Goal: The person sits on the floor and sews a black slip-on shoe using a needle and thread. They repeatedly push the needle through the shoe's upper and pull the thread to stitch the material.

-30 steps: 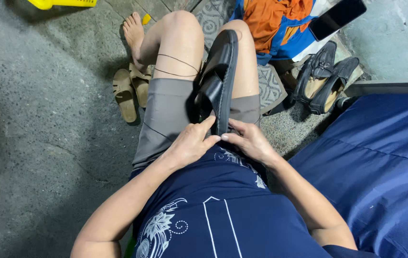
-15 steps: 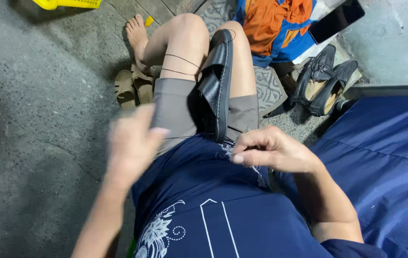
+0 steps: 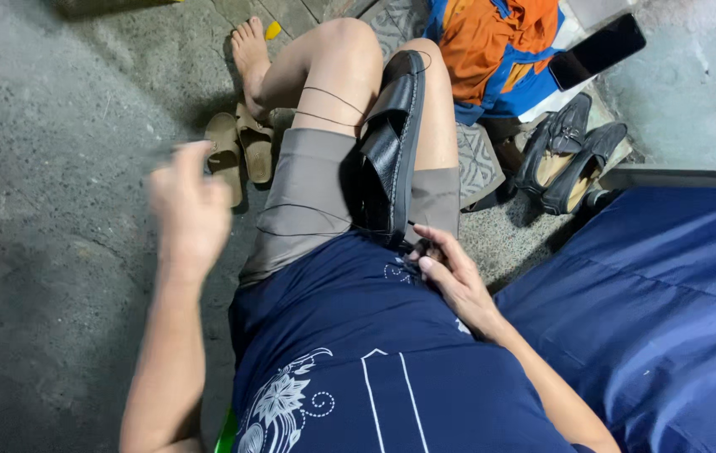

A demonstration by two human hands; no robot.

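Change: since half a second ago our left hand [image 3: 190,205] has swung farther out over the floor [image 3: 48,252], blurred, pulling the thread [image 3: 324,94] taut across our knee.
Left hand: loosely curled, fingers half open; we cannot tell whether it pinches the thread.
Right hand [image 3: 446,273]: closed, pinching at the heel of the black shoe [image 3: 391,151].
Shoe: wedged between our thighs, sole edge up.
Nearby: tan sandals [image 3: 236,151] by our bare foot; a black pair of shoes [image 3: 572,155] beside the blue bedding [image 3: 668,310].

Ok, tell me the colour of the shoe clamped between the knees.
Black, glossy leather: the shoe, clearest in the head view.
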